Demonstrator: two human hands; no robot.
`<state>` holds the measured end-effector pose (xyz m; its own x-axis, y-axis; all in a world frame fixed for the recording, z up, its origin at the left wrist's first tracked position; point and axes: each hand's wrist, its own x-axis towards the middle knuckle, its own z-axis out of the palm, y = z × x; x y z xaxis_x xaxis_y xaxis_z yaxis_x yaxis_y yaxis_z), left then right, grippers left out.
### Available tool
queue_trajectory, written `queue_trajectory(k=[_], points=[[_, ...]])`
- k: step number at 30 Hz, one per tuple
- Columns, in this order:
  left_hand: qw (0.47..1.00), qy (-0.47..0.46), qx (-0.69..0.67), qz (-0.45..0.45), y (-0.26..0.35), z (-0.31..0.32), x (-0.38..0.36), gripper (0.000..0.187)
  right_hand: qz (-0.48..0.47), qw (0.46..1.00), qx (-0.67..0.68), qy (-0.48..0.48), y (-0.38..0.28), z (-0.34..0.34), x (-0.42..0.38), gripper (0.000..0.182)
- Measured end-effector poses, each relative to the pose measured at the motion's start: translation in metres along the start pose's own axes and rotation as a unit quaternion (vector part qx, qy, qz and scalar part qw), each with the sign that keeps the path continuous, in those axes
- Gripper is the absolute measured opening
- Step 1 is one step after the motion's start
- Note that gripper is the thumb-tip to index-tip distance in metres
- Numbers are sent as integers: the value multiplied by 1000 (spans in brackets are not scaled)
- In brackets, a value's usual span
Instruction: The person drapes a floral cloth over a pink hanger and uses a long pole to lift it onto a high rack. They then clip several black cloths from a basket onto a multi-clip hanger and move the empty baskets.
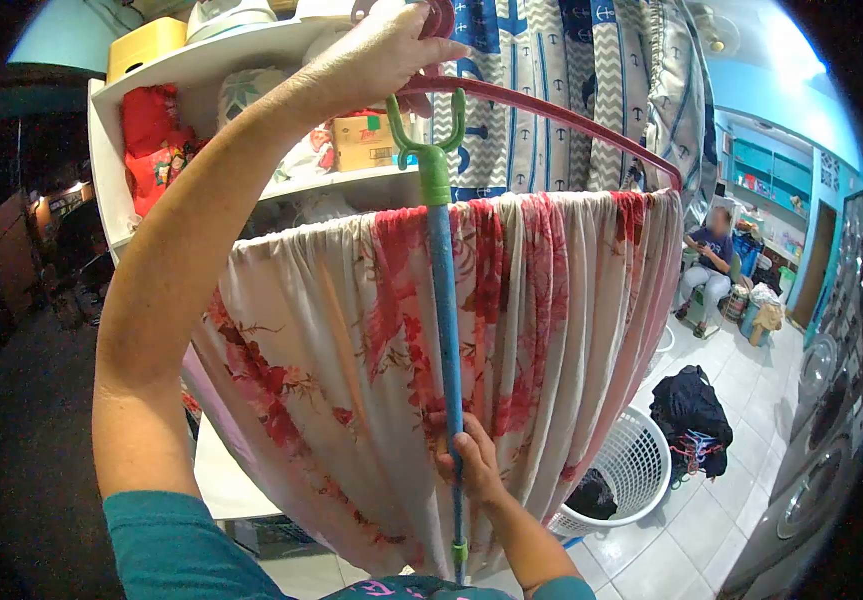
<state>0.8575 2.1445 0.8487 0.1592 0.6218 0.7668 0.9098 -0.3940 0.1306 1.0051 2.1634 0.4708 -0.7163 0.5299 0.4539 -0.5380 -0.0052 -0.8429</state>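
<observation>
My left hand is raised at the top of the head view, its fingers closed around the upper middle of a dark pink clothes hanger. From that hanger a white cloth with red flowers falls in gathered folds. Lower down, my right hand wraps round a blue pole, which stands nearly upright in front of the cloth. A green forked tip tops the pole, just beneath the hanger's middle and close to my left hand.
White shelves behind carry red bags and boxes. Anchor-print curtains hang beside them. At right, a white laundry basket holds dark cloth, near a pile of black clothes and hangers. A person sits farther back; washing machines line the right.
</observation>
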Motion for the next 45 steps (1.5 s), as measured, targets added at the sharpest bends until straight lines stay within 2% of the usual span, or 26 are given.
queue_trajectory(k=[5, 7, 8, 9, 10, 13, 14, 15, 16, 18, 19, 20, 22, 24, 29, 31, 32, 34, 35, 36, 37, 39, 40, 41, 43, 45], points=[[995, 6, 101, 25, 7, 3, -11, 34, 42, 997, -27, 59, 5, 2, -6, 38], [966, 111, 223, 67, 7, 7, -22, 39, -16, 999, -24, 42, 9, 1, -3, 33], [971, 124, 200, 34, 10, 9, -34, 44, -19, 998, -28, 45, 5, 5, 0, 33], [904, 233, 323, 152, 11, 13, -55, 44, -14, 996, -48, 78, -4, 12, 3, 30], [869, 292, 316, 244, 11, 18, -75, 43, -10, 991, -68, 111, -11, 17, 9, 28], [939, 267, 68, 208, -6, 82, -168, 29, -66, 980, -123, 140, -22, 20, 33, 23], [959, 215, 12, 186, 0, 106, -202, 28, -90, 983, -106, 118, -39, 28, 43, 21], [982, 148, -119, 14, 11, 133, -240, 31, -96, 982, -113, 121, -48, 33, 57, 21], [983, 174, -19, 62, 6, 160, -263, 35, -88, 986, -64, 129, -57, 38, 71, 20], [958, 97, -197, -186, 7, 210, -329, 49, -92, 986, -25, 138, -78, 48, 98, 20], [966, 100, -121, -204, 1, 237, -355, 54, -122, 984, -38, 125, -89, 54, 112, 21], [950, 93, -150, -258, -1, 262, -380, 56, -150, 981, -52, 110, -100, 60, 126, 22], [917, 154, -217, -298, -15, 291, -410, 49, -175, 976, -69, 109, -120, 73, 152, 22], [874, 152, -340, -313, -69, 349, -464, 61, -211, 968, -88, 107, -142, 86, 177, 25], [905, 145, -280, -287, -102, 323, -433, 43, -234, 945, -209, 92, -201, 110, 235, 35], [883, 146, -332, -299, -120, 320, -418, 34, -424, 820, -382, 50, -205, 112, 254, 54], [851, 149, -400, -305, -134, 323, -398, 28, -413, 785, -444, 124, -195, 112, 247, 68], [874, 224, -362, -235, -96, 252, -329, 20, -529, 668, -495, 169, -156, 111, 210, 62], [885, 188, -359, -228, -102, 238, -307, 18, -530, 704, -447, 155, -121, 98, 189, 54], [896, 153, -355, -220, -109, 227, -290, 17, -533, 703, -444, 156, -79, 86, 165, 49], [872, 164, -419, -194, -116, 225, -275, 16, -537, 702, -440, 158, -37, 73, 140, 44], [824, 153, -515, -182, -117, 208, -243, 15, -417, 773, -413, 241, 69, 52, 99, 53], [802, 131, -549, -198, -109, 192, -229, 15, -311, 787, -450, 286, 120, 35, 76, 61], [800, 125, -553, -197, -103, 181, -215, 15, -267, 802, -476, 243, 140, 33, 61, 72], [755, 74, -625, -185, -93, 169, -191, 14, -162, 797, -495, 305, 196, 15, 47, 74], [755, 72, -633, -155, -92, 176, -167, 19, -127, 759, -533, 351, 219, -21, 46, 59]])
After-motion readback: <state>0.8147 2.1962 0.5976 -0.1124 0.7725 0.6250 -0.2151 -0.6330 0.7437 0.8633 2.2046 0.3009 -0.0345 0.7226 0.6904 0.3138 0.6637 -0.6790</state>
